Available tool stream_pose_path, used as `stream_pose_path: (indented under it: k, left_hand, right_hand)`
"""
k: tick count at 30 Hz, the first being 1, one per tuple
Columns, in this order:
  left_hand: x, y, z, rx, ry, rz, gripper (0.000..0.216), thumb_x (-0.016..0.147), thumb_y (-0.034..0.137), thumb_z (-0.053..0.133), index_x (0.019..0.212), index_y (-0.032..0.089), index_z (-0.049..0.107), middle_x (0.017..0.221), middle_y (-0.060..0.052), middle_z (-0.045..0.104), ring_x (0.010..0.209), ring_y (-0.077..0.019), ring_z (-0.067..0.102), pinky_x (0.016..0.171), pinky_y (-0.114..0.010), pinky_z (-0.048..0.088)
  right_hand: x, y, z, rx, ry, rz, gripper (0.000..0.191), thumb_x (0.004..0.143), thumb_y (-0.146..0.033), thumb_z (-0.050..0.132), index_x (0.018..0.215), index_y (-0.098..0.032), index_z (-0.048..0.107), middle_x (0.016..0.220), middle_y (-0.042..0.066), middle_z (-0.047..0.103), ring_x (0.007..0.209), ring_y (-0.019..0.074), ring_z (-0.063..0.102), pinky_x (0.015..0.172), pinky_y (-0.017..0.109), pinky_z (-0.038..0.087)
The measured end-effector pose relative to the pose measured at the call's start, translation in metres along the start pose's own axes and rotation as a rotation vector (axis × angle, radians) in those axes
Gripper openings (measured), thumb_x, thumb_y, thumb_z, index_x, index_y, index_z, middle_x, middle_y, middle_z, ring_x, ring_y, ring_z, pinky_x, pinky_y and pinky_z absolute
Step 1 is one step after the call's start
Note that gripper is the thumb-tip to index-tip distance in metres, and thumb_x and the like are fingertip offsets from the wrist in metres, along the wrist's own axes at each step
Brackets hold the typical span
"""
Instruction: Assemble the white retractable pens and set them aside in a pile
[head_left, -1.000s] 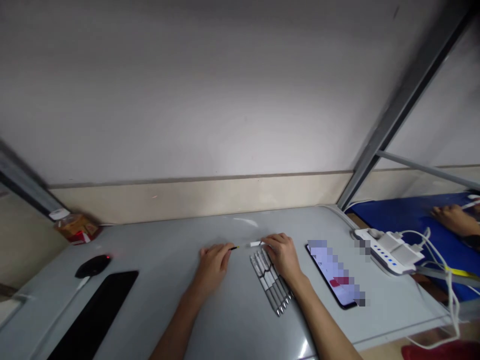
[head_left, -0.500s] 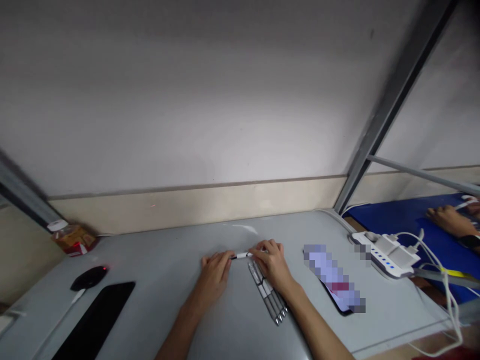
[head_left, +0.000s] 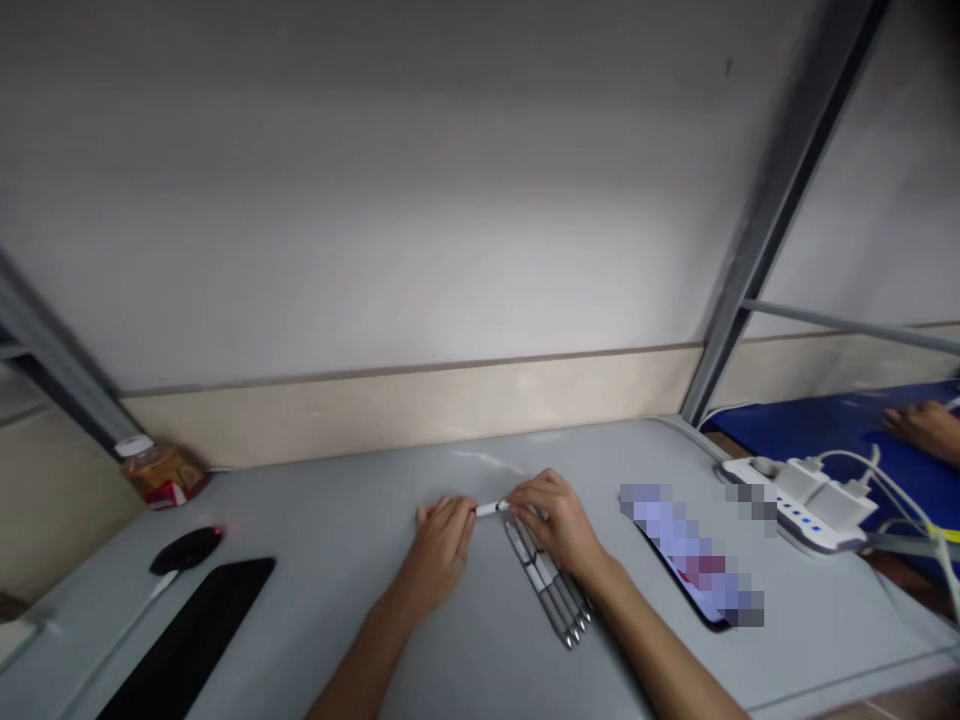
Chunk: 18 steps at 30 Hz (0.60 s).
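A white pen (head_left: 489,509) with dark bands is held sideways just above the grey desk. My left hand (head_left: 442,545) pinches its left end, and the fingers hide that tip. At the other end, my right hand (head_left: 553,520) has its thumb and fingers closed on the pen. Several white-and-grey pens (head_left: 551,590) lie side by side on the desk, slanting toward me with their silver tips nearest. My right hand and wrist partly cover them.
To the right lie a phone (head_left: 682,560) and a white power strip (head_left: 799,505) with plugs and cables. On the left are a black mouse (head_left: 186,551), a black slab (head_left: 195,635) and a bottle (head_left: 161,472). Another person's hand (head_left: 926,428) rests over a blue surface (head_left: 810,425).
The view has shifted slightly, so the desk items sit differently in the picture. Both hands still hold the pen, now tilted a little, right end higher.
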<state>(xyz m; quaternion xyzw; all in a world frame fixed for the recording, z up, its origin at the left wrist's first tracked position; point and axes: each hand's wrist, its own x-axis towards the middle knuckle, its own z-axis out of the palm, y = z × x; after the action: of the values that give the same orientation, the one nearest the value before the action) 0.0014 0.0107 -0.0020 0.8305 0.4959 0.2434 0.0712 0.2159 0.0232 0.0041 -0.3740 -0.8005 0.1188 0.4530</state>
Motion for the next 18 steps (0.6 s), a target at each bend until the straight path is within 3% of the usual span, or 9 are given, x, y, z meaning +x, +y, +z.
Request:
stream_pose_path:
  k: [10, 15, 18]
  left_hand:
    - [-0.001, 0.009, -0.011, 0.089, 0.096, 0.049, 0.028, 0.099, 0.031, 0.027, 0.097, 0.022, 0.054, 0.094, -0.003, 0.064, 0.093, -0.0198, 0.049, 0.083, -0.038, 0.026]
    - [0.0, 0.004, -0.012, 0.073, 0.103, 0.017, 0.027, 0.098, 0.033, 0.028, 0.096, 0.023, 0.053, 0.094, -0.002, 0.063, 0.094, -0.0196, 0.05, 0.085, -0.038, 0.027]
    - [0.0, 0.004, -0.007, 0.051, 0.093, 0.0, 0.03, 0.099, 0.033, 0.025, 0.097, 0.023, 0.053, 0.094, -0.002, 0.062, 0.094, -0.0194, 0.049, 0.086, -0.037, 0.027]
  right_hand:
    - [-0.002, -0.007, 0.003, 0.28, -0.074, 0.262, 0.029, 0.093, -0.038, 0.047, 0.09, -0.018, 0.068, 0.08, 0.003, 0.068, 0.072, 0.0157, 0.058, 0.066, 0.026, 0.043]
    - [-0.002, -0.007, -0.002, 0.346, -0.08, 0.24, 0.03, 0.083, -0.036, 0.062, 0.109, -0.02, 0.061, 0.077, -0.001, 0.062, 0.064, 0.0123, 0.052, 0.06, 0.023, 0.041]
    - [-0.002, -0.007, -0.006, 0.306, -0.106, 0.278, 0.026, 0.089, -0.04, 0.053, 0.086, -0.017, 0.064, 0.067, -0.001, 0.059, 0.057, 0.0114, 0.049, 0.056, 0.023, 0.038]
